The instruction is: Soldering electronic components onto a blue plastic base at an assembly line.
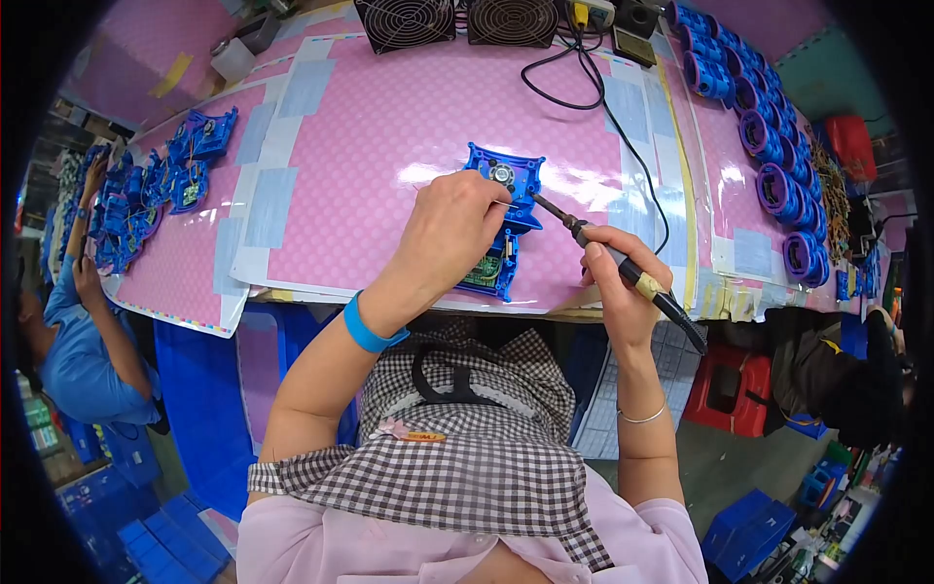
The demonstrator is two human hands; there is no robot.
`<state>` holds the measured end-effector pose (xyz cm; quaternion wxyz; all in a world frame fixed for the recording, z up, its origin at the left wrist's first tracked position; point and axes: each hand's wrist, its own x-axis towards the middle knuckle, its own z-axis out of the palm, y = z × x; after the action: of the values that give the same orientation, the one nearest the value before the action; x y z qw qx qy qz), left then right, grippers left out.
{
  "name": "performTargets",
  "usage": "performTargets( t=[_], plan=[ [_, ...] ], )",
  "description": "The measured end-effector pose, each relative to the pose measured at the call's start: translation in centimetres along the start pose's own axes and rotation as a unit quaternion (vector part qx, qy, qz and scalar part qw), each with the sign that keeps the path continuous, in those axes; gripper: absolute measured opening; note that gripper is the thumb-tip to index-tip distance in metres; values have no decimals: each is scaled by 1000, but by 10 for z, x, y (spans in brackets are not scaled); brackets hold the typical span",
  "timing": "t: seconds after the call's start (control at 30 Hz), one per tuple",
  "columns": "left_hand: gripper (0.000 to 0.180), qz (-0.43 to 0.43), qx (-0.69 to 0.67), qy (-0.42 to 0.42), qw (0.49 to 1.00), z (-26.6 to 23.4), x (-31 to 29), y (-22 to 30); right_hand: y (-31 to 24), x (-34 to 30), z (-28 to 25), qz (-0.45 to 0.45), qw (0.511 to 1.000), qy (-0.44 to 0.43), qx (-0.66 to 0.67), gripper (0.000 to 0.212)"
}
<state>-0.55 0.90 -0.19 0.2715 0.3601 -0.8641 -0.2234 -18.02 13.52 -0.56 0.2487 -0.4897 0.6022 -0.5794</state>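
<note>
Bare mat (389, 127) before fans (457, 21)

Head-worn fisheye, downward over workbench (389, 127)

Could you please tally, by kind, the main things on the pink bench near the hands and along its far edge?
Blue plastic housing under the left hand: 1
Soldering iron in the right hand: 1
Black grille fans: 2
Total: 4

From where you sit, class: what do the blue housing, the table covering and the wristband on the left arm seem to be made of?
Blue housing: probably moulded plastic, with an even colour and sharp ribs and tabs.
Table covering: seemingly a glossy pink plastic sheet, with bright glare streaks and taped seams.
Wristband: smooth, plain blue, possibly silicone or rubber; the picture leaves it open.
</note>
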Motion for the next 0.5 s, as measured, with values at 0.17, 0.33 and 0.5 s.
performTargets(
  t=[0.17,0.33,0.5],
  plan=[
    [13,-17,-12,-17,1000,-2,1,4,4,0,-1,-10,1000,-9,-17,18],
    [14,-19,-9,-18,1000,-2,2,5,3,0,0,-9,1000,-2,-7,17],
    [13,-11,9,-3,1000,1,1,1,-1,-1,1,-2,1000,2,-2,17]
  ],
)
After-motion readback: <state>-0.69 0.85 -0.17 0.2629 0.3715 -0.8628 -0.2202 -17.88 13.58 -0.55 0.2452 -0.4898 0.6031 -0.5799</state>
